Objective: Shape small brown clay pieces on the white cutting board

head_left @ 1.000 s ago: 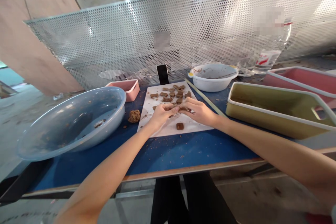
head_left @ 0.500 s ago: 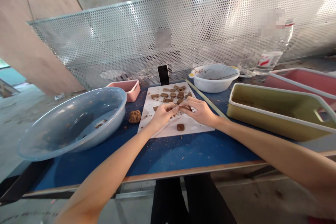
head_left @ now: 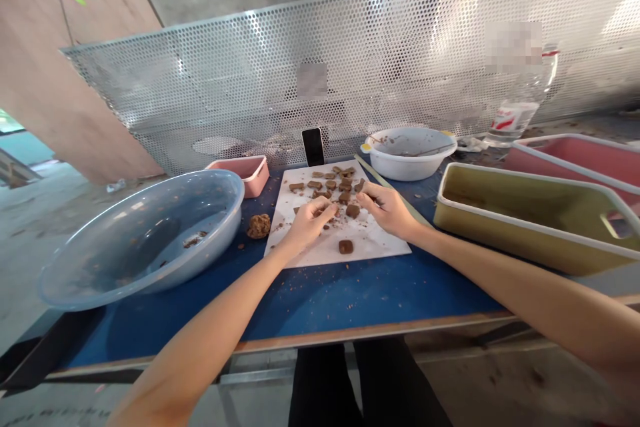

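Several brown clay-like pieces (head_left: 345,185), some bone-shaped, lie on a white board (head_left: 380,248) among crumbs. My left hand (head_left: 310,221) is over the board's left half, thumb and fingers pinched together; what they hold is too small to make out. My right hand (head_left: 386,210) rests at the board's right side with its fingers curled in, close to a brown piece (head_left: 359,185); its fingertips' contents are hidden. Between the hands sits a squarish brown piece (head_left: 353,211). Nearer me lies a dark brown block (head_left: 345,247).
A big blue basin (head_left: 150,280) and a rough brown lump (head_left: 259,227) are left of the board. Behind stand a pink basket (head_left: 256,177), a phone (head_left: 313,147) and a white bowl (head_left: 413,165). An olive bin (head_left: 520,230) and a water bottle (head_left: 515,117) are at right.
My hands have come apart; the right one moved to the right, away from the left. The squarish piece between them now shows. The view has tilted slightly.
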{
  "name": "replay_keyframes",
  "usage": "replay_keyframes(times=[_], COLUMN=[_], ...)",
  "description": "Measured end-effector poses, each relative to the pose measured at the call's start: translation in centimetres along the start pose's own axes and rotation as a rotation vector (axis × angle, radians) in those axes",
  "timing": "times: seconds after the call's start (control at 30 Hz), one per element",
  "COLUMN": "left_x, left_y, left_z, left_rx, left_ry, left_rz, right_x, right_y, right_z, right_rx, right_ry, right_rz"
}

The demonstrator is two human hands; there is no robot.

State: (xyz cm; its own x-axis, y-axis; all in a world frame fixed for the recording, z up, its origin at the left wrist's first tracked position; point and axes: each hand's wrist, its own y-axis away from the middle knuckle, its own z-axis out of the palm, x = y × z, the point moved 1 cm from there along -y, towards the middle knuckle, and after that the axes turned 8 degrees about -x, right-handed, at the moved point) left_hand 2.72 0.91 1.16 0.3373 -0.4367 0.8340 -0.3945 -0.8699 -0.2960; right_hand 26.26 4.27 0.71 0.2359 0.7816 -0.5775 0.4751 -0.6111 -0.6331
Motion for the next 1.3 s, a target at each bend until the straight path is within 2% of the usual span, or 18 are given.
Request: replay_keyframes(times=[0.1,0.27,0.4,0.6,0.7,1.07,1.2,1.3], left_x=[0.4,0.3,-0.5,-1.3,-1.5,-1.8,-1.8,-2.2], left_y=[0.2,0.2,0.1,0.1,0.1,0.1,0.1,-0.1], left_z=[0.4,0.4,-0.1,-0.1,-0.1,-0.3,-0.4,-0.5], left_rx=[-0.019,-0.061,-0.090,-0.116,-0.131,-0.146,-0.153,-0.184], left_ry=[-0.062,-0.205,-0.334,-0.386,-0.416,-0.556,-0.592,-0.625], left_rz=[0.040,0.125,0.179,0.211,0.218,0.248,0.260,0.251], right_x=[0.3,0.4,0.2,0.2,0.2,0.9,0.9,1.1], right_y=[0.1,0.0,0.0,0.0,0.0,0.2,0.2,0.4], right_z=[0.4,0.9,0.7,0.8,0.9,1.3,1.3,1.3], right_rx=[-0.056,-0.002,-0.090,-0.093,-0.137,-0.128,-0.169,-0.139], right_ry=[-0.004,0.010,-0.003,0.018,-0.001,-0.007,0.010,0.012], right_rz=[0.012,0.001,-0.020,-0.051,-0.065,-0.043,-0.052,-0.040])
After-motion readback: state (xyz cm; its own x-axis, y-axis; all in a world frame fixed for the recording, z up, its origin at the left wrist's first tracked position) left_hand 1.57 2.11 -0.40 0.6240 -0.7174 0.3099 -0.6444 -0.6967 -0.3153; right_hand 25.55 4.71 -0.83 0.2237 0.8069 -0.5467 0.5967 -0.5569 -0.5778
